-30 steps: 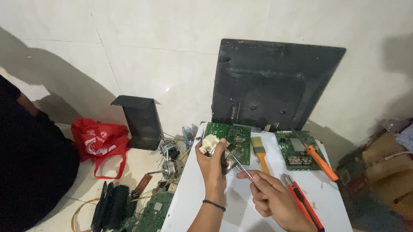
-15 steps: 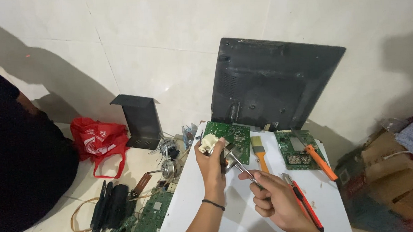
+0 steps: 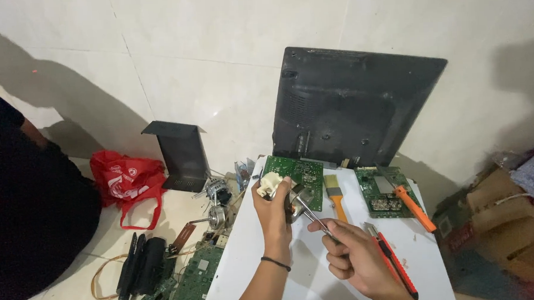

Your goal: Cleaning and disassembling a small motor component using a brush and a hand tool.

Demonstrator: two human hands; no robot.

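Left hand (image 3: 273,206) lifts a small motor (image 3: 278,188) above the white desk (image 3: 253,257), fingers wrapped shut around it, steadying it for access. Right hand (image 3: 356,256) pinches a thin metal tool (image 3: 310,212), tip meeting the motor. Green circuit board (image 3: 300,173) lies just behind.

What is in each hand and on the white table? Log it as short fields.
left hand: grips a small motor part with a cream end
right hand: holds a thin metal tool, tip at the part
table: two green circuit boards, a paintbrush, an orange-handled tool, a red utility knife
behind: black monitor back panel leaning on the wall
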